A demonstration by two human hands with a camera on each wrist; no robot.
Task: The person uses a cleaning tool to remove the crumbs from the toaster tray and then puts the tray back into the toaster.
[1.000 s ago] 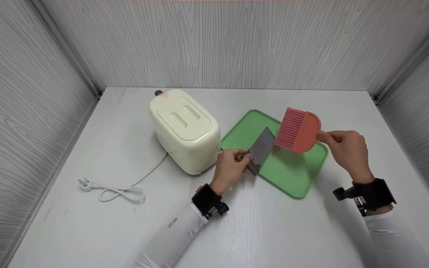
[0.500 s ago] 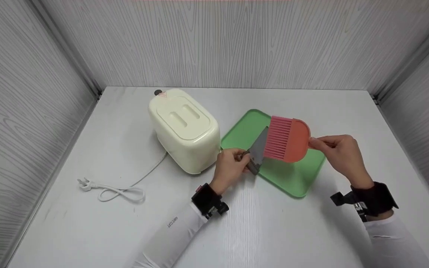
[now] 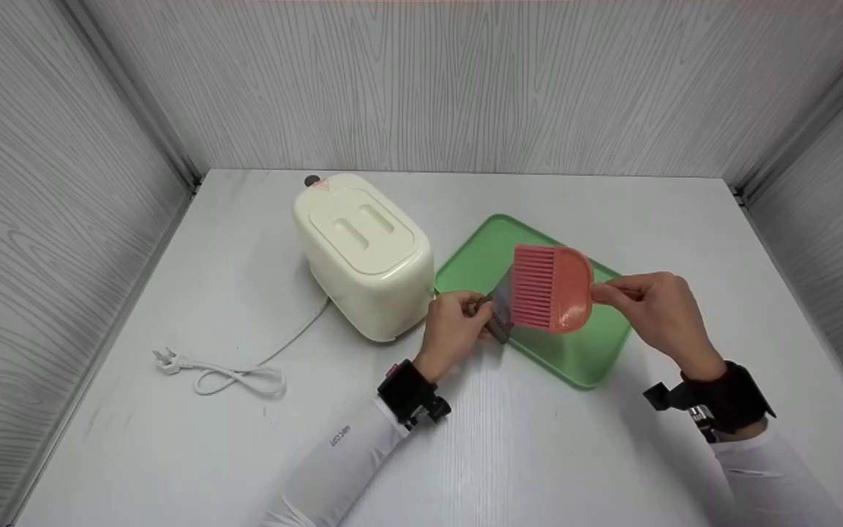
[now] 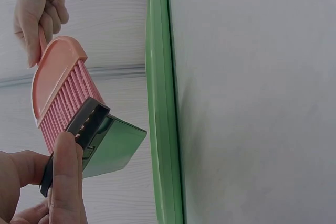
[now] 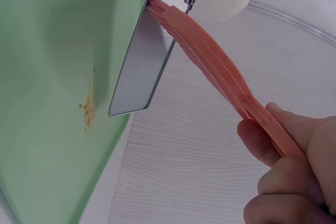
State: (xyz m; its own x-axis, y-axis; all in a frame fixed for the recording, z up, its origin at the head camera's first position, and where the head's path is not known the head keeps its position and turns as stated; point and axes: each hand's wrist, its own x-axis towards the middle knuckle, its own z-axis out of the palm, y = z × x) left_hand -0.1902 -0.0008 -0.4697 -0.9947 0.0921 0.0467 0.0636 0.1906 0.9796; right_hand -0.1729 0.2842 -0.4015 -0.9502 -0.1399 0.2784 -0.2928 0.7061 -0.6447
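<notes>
My left hand (image 3: pixel 451 333) pinches the dark edge of a thin metal crumb tray (image 5: pixel 142 69), which stands tilted over the near left part of a green tray (image 3: pixel 575 362). With thumb and fingers, my right hand (image 3: pixel 659 315) grips the short handle of an orange brush (image 3: pixel 573 289). Its pink bristles (image 4: pixel 65 100) lie against the crumb tray's face, close to the dark edge, and hide much of the plate in the head view. A small line of brown crumbs (image 5: pixel 89 111) lies on the green tray, seen in the right wrist view.
A cream toaster (image 3: pixel 363 256) with a lid on top stands left of the green tray, close to my left hand. Its white cord (image 3: pixel 238 377) lies bundled on the table further left, ending in a plug (image 3: pixel 167 362). Wood-grain panels (image 3: pixel 421 88) enclose the table.
My right hand has moved left and toward me, carrying the brush across the crumb tray toward its dark edge. The left hand and the crumb tray have stayed in place.
</notes>
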